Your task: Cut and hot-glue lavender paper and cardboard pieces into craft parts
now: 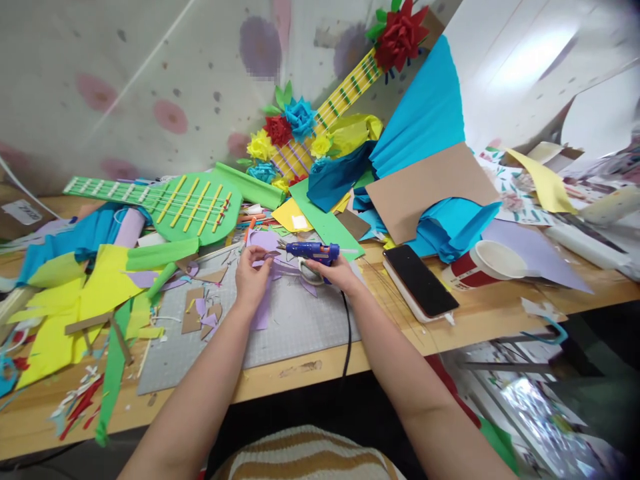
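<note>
My right hand [339, 272] is wrapped round a blue hot glue gun [313, 251], whose nozzle points left. A black cord [347, 333] runs down from it over the table edge. Just left of the nozzle, my left hand [253, 272] pinches a small brownish-purple piece [271, 254] between thumb and fingers. Nozzle and piece are very close; whether they touch I cannot tell. Beneath both hands are purple paper [261, 319] and a grey cutting mat [295, 340]. White scissors handles [306, 270] show partly below the glue gun.
A green paper guitar [193, 207] lies behind left; a yellow-necked one with paper flowers [345, 97] leans at the wall. Yellow scraps [55, 333] cover the left side. To the right are a phone [420, 280], a paper cup [493, 263], cardboard [430, 187] and blue crepe paper [425, 107].
</note>
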Motion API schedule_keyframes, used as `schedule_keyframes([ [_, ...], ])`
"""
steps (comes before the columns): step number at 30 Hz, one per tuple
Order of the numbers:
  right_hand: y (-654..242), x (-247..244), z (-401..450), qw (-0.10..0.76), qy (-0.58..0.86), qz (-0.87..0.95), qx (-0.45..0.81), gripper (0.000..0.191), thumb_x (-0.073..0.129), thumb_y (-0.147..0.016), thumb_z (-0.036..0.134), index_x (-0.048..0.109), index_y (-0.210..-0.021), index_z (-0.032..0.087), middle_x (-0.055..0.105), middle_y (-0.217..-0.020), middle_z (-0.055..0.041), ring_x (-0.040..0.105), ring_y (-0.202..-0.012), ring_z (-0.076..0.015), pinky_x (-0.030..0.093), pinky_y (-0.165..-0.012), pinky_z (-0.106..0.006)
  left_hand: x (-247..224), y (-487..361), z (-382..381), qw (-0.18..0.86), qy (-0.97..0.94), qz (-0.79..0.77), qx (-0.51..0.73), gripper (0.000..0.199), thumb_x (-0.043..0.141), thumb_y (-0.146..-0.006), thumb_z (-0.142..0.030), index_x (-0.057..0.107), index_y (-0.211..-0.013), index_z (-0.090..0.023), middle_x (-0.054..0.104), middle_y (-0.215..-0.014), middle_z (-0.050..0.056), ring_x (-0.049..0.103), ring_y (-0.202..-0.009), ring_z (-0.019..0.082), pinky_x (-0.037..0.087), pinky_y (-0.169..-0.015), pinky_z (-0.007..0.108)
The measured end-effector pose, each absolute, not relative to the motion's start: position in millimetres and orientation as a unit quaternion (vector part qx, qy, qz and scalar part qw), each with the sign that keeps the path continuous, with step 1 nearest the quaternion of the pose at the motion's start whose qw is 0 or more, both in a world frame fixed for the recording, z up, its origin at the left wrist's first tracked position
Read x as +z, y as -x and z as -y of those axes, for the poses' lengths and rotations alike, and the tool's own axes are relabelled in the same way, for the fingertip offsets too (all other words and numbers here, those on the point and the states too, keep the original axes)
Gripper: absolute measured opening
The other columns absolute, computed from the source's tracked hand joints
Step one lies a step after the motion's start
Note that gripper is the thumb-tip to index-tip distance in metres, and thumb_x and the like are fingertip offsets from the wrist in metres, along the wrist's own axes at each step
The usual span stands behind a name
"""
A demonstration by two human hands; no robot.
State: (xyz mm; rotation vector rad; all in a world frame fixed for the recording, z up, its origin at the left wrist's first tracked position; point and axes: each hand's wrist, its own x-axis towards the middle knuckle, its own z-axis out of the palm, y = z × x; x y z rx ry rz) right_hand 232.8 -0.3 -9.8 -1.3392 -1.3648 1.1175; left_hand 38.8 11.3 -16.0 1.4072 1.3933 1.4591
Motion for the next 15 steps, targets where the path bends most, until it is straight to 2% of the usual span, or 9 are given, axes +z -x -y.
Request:
schedule_keyframes([
  [4, -235.6, -10.3, 1.5, 0.426, 0.537, 0.58, 0.439, 0.04, 0.068, -0.064, 0.048, 0.068, -0.092, 0.019, 0.07, -0.091, -0.0032, 0.063, -0.088, -0.0205, 0.048, -0.084, -0.035, -15.2, -39.3, -10.9, 0.344, -0.529, -0.542, 0.555, 0.03, 0.064, -0.067, -0.023, 0.05, -0.093, -0.022, 0.065, -0.083, 0.002, 0.061, -0.076, 0.014, 0.046, -0.063, 0.024],
  [15, -228.8, -9.0, -0.5, 0.4, 0.542, 0.606, 0.423, 0.045, 0.067, -0.065, 0.05, 0.066, -0.099, 0.021, 0.069, -0.093, -0.0024, 0.063, -0.089, -0.0205, 0.048, -0.083, -0.034, -15.0, -39.5, -10.1, 0.335, -0.529, -0.548, 0.555, 0.032, 0.066, -0.066, -0.024, 0.051, -0.094, -0.021, 0.067, -0.084, 0.003, 0.062, -0.074, 0.014, 0.046, -0.062, 0.023],
])
